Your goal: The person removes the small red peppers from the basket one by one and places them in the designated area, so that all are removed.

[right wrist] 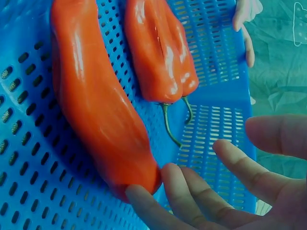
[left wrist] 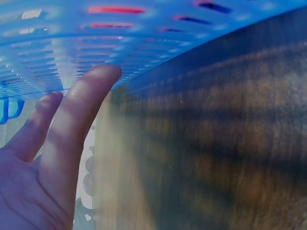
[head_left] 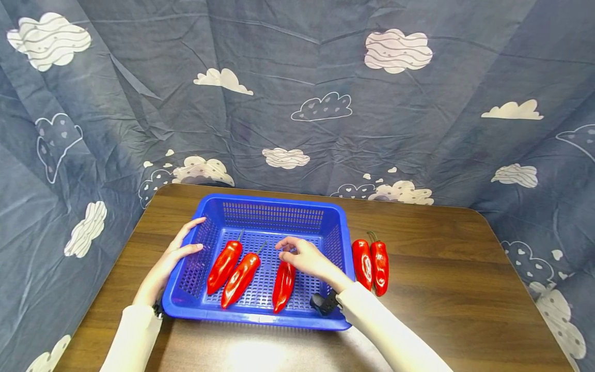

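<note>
A blue plastic basket (head_left: pixel 260 318) with slotted walls sits on the table. My left hand (head_left: pixel 163 266) holds its left rim, two digits over the edge and other fingers (left wrist: pixel 72 120) along the outer wall. Inside lie two red peppers, the left one (head_left: pixel 224 267) and its neighbour (head_left: pixel 240 280), side by side with green stems pointing away. A third red pepper (head_left: pixel 283 292) lies apart on their right. Over its stem end hovers my right hand (head_left: pixel 304 257), fingers spread and loosely bent. In the right wrist view, fingertips (right wrist: pixel 139 194) meet that pepper's end; its stem is hidden.
Two more red peppers (head_left: pixel 371 264) lie together on the wooden table (head_left: pixel 437 268), close against the basket's right side. A dark blue curtain (head_left: pixel 279 129) with white clouds hangs behind the table and along both sides.
</note>
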Demonstrator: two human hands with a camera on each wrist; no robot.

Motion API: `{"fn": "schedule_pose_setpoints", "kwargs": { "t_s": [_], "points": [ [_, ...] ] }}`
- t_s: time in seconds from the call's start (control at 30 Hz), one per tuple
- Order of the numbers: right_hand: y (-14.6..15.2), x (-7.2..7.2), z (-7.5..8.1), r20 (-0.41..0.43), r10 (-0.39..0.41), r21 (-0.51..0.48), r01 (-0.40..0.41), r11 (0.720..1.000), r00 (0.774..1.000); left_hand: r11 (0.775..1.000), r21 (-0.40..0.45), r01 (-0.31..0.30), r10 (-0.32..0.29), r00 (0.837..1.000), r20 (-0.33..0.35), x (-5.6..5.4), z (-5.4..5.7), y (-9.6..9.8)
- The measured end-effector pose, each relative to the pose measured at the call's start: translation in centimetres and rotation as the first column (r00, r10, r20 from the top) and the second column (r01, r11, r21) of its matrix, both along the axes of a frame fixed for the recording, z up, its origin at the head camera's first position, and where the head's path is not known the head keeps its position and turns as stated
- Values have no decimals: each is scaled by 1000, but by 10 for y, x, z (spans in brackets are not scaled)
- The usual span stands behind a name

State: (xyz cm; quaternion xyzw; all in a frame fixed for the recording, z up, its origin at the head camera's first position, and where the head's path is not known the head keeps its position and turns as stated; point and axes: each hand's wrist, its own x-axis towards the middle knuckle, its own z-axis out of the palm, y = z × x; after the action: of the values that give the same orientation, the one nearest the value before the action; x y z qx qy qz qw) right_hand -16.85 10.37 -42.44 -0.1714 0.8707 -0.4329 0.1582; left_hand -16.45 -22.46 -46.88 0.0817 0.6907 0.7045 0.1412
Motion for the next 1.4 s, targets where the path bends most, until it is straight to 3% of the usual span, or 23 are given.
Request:
{"fn": "schedule_pose_setpoints", "kwargs": {
  "t_s": [0.33,0.7,0.9,1.23,1.4],
  "points": [
    [2,0,1,61,-66,-40,68,997,996,1000,15,10,-10,1000,-5,2,2,2],
    [16,8,2,53,-111,60,108,992,992,1000,10,13,-13,1000,-1,0,2,2],
    [18,8,2,25,-76,96,73,993,997,1000,10,16,-16,1000,-10,-1,2,1],
    [6,6,-2,-36,54,132,-49,990,998,999,26,18,-18,1000,-13,-1,1,1],
    [1,4,-3,-17,107,129,-103,986,994,999,31,19,-18,1000,-8,0,1,1]
  ]
}}
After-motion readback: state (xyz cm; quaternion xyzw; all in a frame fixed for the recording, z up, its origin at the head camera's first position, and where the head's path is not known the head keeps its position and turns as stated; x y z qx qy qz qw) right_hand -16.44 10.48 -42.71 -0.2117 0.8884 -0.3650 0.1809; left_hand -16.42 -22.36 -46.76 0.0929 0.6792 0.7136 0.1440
